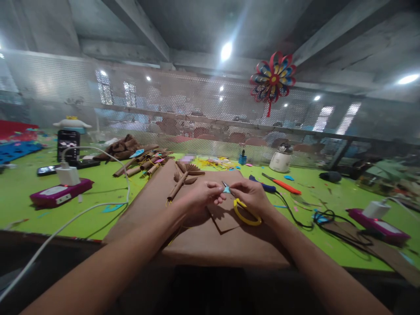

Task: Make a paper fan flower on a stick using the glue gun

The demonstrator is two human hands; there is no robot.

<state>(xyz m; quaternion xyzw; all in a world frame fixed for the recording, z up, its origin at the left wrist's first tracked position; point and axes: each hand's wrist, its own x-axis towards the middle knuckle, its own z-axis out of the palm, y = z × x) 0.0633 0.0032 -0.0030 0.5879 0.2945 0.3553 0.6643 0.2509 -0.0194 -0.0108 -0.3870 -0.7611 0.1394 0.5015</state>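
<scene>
My left hand [208, 194] is closed, its thumb and fingers pinching a small light-blue piece [226, 189], perhaps paper or foam. Close on its right, my right hand [251, 196] is closed round the middle of a pair of scissors. The yellow handles [247, 214] of the scissors hang below that palm, and a dark blade tip shows at the blue piece. Both hands are just above a large sheet of brown paper [138, 214]. A rolled brown paper piece with pleated fans [179, 186] lies on the sheet, beyond my left hand.
Several brown paper rolls [147, 162] lie at the back left of the green table [108, 175]. Power strips [62, 192] flank the sheet, with a white cable [127, 188] at left. An orange-red cutter [285, 184], a blue-handled corded tool [267, 187] and a white pot [281, 159] are at right.
</scene>
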